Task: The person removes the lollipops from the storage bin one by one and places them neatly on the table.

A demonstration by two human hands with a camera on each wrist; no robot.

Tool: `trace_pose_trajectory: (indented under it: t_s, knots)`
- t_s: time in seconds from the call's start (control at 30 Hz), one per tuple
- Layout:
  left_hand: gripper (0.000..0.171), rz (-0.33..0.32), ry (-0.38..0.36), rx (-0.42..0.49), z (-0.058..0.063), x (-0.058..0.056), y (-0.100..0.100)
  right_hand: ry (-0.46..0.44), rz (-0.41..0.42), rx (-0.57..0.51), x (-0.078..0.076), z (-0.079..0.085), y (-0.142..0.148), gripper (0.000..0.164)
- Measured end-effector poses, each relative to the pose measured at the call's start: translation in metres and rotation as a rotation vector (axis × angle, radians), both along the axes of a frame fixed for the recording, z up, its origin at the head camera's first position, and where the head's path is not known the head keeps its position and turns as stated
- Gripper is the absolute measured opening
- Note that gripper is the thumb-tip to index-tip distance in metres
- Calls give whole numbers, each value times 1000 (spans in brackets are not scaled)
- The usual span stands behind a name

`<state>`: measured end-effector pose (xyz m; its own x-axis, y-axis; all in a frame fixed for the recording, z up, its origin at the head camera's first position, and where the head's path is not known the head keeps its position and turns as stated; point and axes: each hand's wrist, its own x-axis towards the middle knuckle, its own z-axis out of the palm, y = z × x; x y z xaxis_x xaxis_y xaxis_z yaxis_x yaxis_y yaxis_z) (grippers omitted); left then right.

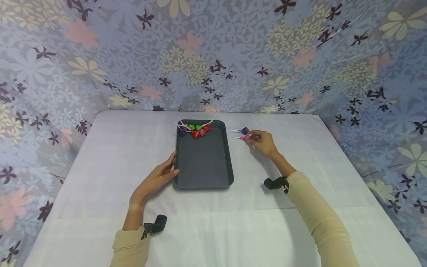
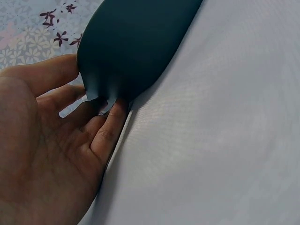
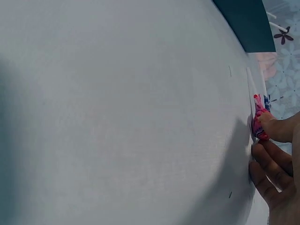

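Observation:
A dark grey rectangular tray (image 1: 203,159) lies on the white-covered table. My left hand (image 1: 158,177) holds its left side, the thumb over the rim and the fingers (image 2: 112,124) against the outer wall. Several wrapped lollipops, red (image 1: 196,135), green (image 1: 191,127), purple (image 1: 182,131) and pink, are gathered at the tray's far end, some sticks reaching past the rim. Right of the tray, my right hand (image 1: 263,143) pinches the wrapped head of a pink lollipop (image 3: 260,124) lying with its stick toward the tray. Just behind it lies a dark purple-blue lollipop (image 1: 245,130).
White cloth covers the table (image 1: 213,230), whose far edge meets a floral-patterned backdrop (image 1: 213,55). Both wrists carry black camera mounts (image 1: 156,224) that jut out over the cloth.

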<state>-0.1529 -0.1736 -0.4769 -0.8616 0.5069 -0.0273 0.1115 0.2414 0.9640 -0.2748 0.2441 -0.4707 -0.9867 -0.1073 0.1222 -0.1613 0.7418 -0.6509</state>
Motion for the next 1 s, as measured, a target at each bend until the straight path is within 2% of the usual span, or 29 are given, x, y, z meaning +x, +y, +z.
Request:
trace_pose_trajectory:
  t_s: [0.47,0.7,0.8,1.0]
  knots:
    - [72,9,-7,-1,1,-4,-4,-6,9,19,-5,5,0,38]
    - [71,7,-18,1,1,-5,-4,25,5,111,-10,18,-3,37]
    - [71,8,-25,0,0,-5,-4,51,11,122,-12,27,-11,37]
    - [71,6,-24,2,-1,-6,-5,80,79,51,-22,44,-47,34]
